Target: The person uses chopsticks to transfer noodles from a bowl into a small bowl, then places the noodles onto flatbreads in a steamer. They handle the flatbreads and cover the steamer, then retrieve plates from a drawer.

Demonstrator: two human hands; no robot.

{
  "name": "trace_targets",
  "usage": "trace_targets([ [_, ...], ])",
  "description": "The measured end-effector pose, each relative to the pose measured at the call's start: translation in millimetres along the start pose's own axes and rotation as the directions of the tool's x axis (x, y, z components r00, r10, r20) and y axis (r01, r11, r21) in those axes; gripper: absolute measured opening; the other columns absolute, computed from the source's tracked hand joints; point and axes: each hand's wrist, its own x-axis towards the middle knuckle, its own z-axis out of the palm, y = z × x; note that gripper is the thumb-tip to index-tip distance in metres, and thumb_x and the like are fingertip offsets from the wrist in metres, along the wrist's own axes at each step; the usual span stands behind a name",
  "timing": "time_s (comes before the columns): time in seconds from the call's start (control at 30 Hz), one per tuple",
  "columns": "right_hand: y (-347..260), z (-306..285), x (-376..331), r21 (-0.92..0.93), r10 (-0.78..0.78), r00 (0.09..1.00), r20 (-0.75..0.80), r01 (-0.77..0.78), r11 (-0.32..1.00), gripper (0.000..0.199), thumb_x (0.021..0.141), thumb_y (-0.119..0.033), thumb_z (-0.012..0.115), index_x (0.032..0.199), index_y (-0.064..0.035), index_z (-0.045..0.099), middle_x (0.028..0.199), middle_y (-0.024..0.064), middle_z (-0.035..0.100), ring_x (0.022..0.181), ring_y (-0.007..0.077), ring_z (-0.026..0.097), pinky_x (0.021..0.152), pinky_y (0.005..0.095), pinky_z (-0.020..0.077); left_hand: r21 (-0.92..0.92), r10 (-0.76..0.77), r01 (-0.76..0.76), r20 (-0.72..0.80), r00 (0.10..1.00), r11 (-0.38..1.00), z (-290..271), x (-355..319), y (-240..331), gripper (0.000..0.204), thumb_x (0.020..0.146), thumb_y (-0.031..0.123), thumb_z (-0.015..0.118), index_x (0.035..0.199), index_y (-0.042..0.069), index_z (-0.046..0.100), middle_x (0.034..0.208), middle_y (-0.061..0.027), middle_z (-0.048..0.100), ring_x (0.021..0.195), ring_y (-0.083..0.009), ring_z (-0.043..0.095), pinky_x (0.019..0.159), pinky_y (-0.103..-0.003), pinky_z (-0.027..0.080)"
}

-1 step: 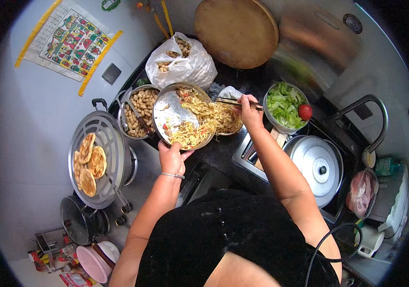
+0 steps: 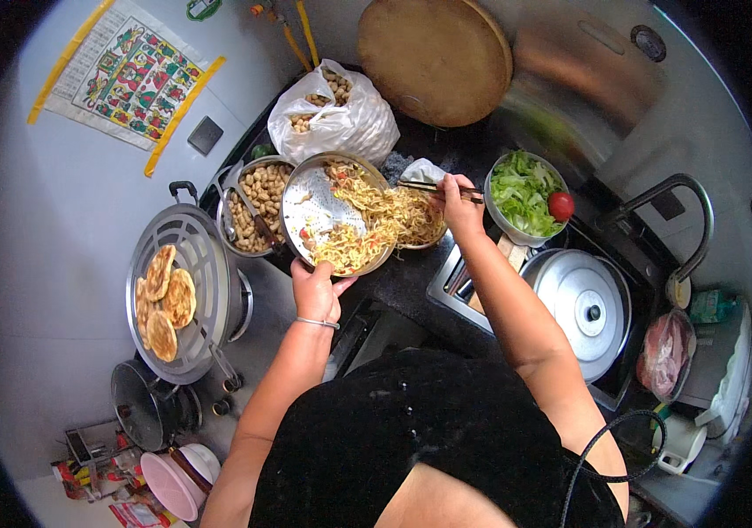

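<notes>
My left hand grips the near rim of a round metal steamer pan with a perforated base, tilted toward the right. Noodles mixed with bits of red and green lie along its right side. They run over the edge onto more noodles in a second dish, mostly hidden underneath. In my right hand is a pair of dark chopsticks, held above the noodles at the right; their tips point left. A whitish cloth or bag lies just behind the chopsticks.
Left of the pan stand a bowl of peanuts and a wok with a steaming rack bearing flatbreads. Behind is a plastic bag of peanuts. On the right are a bowl of lettuce with a tomato, and a lidded pot.
</notes>
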Motion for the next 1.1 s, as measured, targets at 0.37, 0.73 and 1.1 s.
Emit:
trace_targets([
  [0.37,-35.1,-26.3,-26.4,0.036,0.044,0.998,-0.036,-0.043,0.998,0.025,0.094,-0.022,0.048,0.085,0.0007,0.054,0.082,0.0109,0.058,0.068,0.0192,0.062,0.061,0.0288,0.0558,-0.009,-0.004,0.004,-0.025,1.000,1.000,-7.5,-5.0,-1.1,0.049,0.077,-0.003,0.044,0.125,0.006,0.038,0.117,-0.0137,0.052,0.100,-0.0310,0.057,0.071,-0.052,0.054],
  [0.73,-92.0,-34.8,-71.5,0.139,0.008,0.993,0.116,-0.024,0.990,0.028,0.096,-0.027,0.041,0.093,-0.0012,0.052,0.093,0.0126,0.057,0.079,0.0214,0.063,0.067,0.0314,0.0556,0.016,0.034,-0.034,-0.003,0.999,0.999,6.8,-6.9,1.4,0.046,0.079,-0.002,0.044,0.123,0.005,0.036,0.117,-0.0130,0.051,0.099,-0.0306,0.058,0.069,-0.051,0.055],
  [1.1,-63.5,-19.8,-67.5,-0.206,-0.176,0.939,0.296,0.242,0.948,0.017,0.090,-0.010,0.050,0.082,0.0012,0.060,0.081,0.0095,0.061,0.072,0.0140,0.060,0.063,0.0265,0.0503,0.093,0.068,-0.073,0.061,0.996,0.993,17.4,-8.5,0.0,0.043,0.080,-0.001,0.045,0.122,0.002,0.035,0.117,-0.0149,0.049,0.095,-0.0294,0.060,0.065,-0.047,0.057],
])
